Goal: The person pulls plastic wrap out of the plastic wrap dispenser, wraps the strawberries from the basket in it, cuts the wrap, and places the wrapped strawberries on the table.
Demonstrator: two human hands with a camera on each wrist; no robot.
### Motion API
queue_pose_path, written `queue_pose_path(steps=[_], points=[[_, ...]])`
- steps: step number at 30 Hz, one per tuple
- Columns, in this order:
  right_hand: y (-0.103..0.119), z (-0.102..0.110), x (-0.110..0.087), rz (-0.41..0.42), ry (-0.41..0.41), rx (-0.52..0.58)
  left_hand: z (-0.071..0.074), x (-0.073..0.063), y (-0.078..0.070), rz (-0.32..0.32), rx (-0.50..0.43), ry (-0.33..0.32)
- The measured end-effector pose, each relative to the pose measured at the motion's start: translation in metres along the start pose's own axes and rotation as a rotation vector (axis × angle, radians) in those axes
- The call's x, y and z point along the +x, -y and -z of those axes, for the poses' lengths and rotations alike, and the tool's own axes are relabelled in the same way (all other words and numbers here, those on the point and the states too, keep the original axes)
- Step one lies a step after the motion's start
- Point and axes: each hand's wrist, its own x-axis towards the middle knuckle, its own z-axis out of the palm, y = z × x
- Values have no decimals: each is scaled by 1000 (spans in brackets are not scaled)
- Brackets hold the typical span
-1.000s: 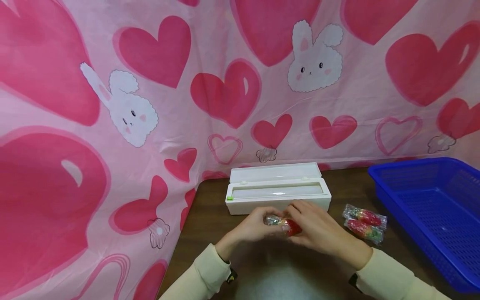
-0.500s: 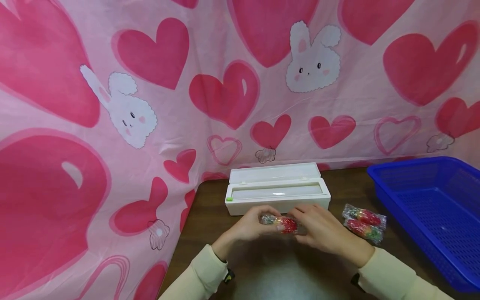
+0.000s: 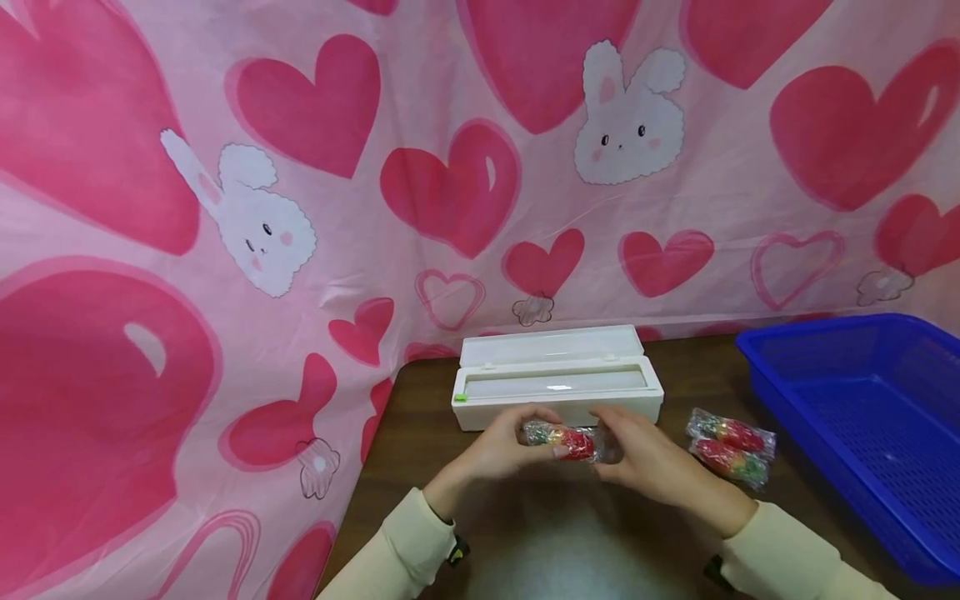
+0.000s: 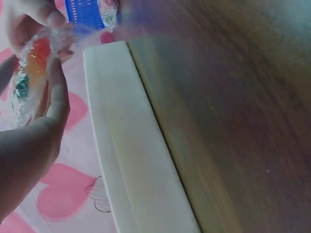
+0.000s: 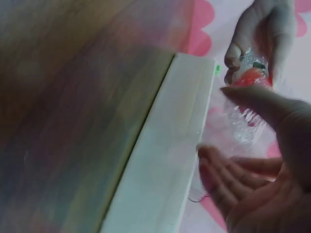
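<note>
In the head view, my left hand grips a fruit-shaped piece wrapped in clear film, red at one end, then yellow and green. In the left wrist view, the thumb and fingers hold the wrapped piece at its sides. My right hand is at the right end of the wrap, its thumb and fingers spread apart. From the right wrist, the right thumb overlaps the film while the fingers lie away from it. Just behind both hands stands a white cling film box, lid raised and a roll inside.
Two similar film-wrapped pieces lie together on the brown table, right of my right hand. A blue plastic basket stands at the far right. Behind hangs a pink cloth with hearts and rabbits.
The right hand has loosened from the wrapped piece and shifted slightly right, its thumb and fingers parting. More of the film's right end shows. The left hand keeps its hold.
</note>
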Motion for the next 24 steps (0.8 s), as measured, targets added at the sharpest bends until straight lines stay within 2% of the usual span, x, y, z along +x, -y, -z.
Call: queue_pose_path(steps=[5,11,14,19,22,24], points=[[-2,-1,-1,57,0,165,-1,1,0,-1,-125,22],[1,-4,-2,68,-68,310,-2,2,0,17,-132,-13],[1,-7,-3,82,-104,319,-3,1,1,33,-148,-12],[-1,-9,-6,96,-101,336,-4,0,2,46,-263,40],[-2,-10,-7,132,-111,286,-5,0,3,50,-310,50],[-3,-10,-7,159,-119,200,-5,0,3,46,-330,48]])
